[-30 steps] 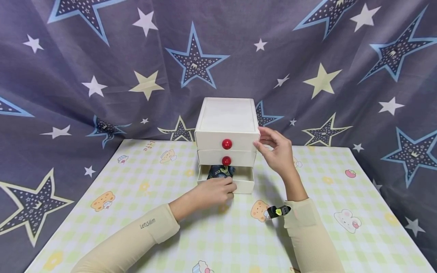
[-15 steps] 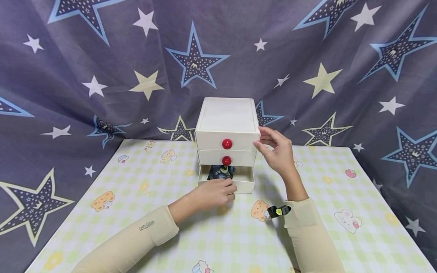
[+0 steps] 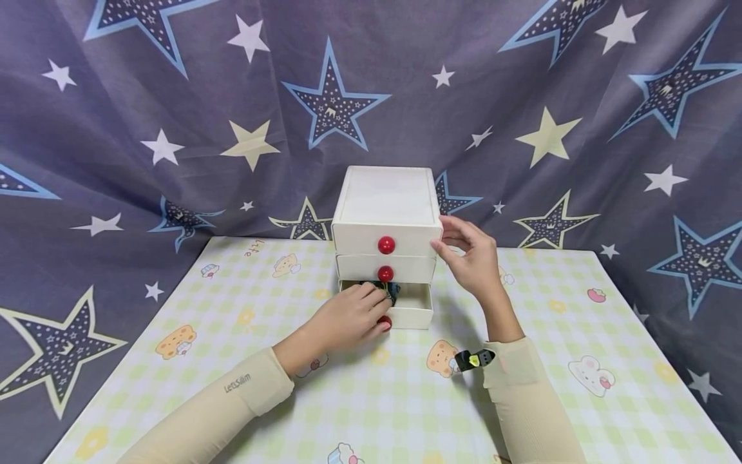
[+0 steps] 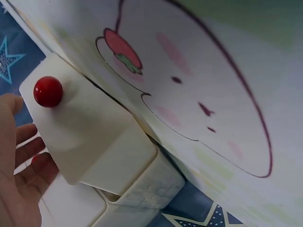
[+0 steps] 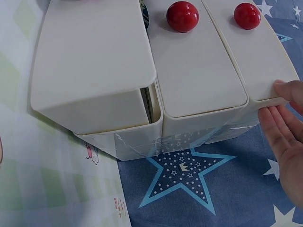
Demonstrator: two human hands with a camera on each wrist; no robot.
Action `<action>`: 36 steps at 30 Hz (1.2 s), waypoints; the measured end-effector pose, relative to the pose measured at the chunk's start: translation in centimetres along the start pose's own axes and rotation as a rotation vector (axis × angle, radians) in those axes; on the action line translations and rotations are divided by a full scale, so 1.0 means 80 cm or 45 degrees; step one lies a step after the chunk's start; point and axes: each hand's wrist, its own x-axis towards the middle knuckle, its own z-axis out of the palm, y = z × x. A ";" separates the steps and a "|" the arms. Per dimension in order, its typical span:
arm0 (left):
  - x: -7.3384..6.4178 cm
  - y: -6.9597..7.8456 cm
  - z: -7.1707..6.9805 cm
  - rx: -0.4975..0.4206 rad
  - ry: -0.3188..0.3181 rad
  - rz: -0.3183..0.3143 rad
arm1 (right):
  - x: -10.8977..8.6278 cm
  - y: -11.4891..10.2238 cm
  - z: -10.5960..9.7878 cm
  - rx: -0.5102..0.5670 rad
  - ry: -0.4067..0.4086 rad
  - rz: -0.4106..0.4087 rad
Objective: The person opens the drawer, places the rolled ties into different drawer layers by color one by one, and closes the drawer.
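A white three-drawer desktop cabinet point(image 3: 387, 196) with red ball knobs stands on the table. Its bottom drawer point(image 3: 414, 317) is pulled out, with a dark, patterned, cloth-like item point(image 3: 395, 291) inside. My left hand point(image 3: 346, 319) reaches over that drawer's front, bent fingers at the item and thumb close to the lower red knob point(image 4: 48, 91). In the left wrist view its fingertips pass behind the drawer front, so their contact is hidden. My right hand point(image 3: 471, 258) grips the cabinet's upper right front corner, thumb point(image 5: 287, 89) on the top drawer's face and fingers along the side.
The two upper drawers, middle point(image 3: 359, 267) and top point(image 3: 356, 238), are pushed in. A checked tablecloth point(image 3: 232, 361) covers the table, and a star-patterned curtain point(image 3: 191, 116) hangs behind. A black strap end point(image 3: 472, 359) sticks out from the right sleeve.
My left hand has moved from the drawer's front up and over its edge to the dark item, uncovering part of the lower red knob. The right hand has stayed put.
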 end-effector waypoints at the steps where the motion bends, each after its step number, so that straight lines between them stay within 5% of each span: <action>1: -0.001 -0.001 0.001 -0.007 -0.006 -0.015 | 0.000 0.000 0.000 0.000 0.000 0.002; 17: -0.005 -0.012 0.011 -0.126 -0.061 -0.087 | 0.000 0.000 -0.001 0.004 -0.003 -0.010; 25: -0.007 -0.012 0.005 -0.188 -0.151 -0.176 | 0.000 0.000 -0.001 -0.005 0.009 -0.011; 36: -0.007 -0.008 0.003 -0.054 -0.171 -0.187 | 0.001 -0.002 0.000 -0.005 -0.001 -0.014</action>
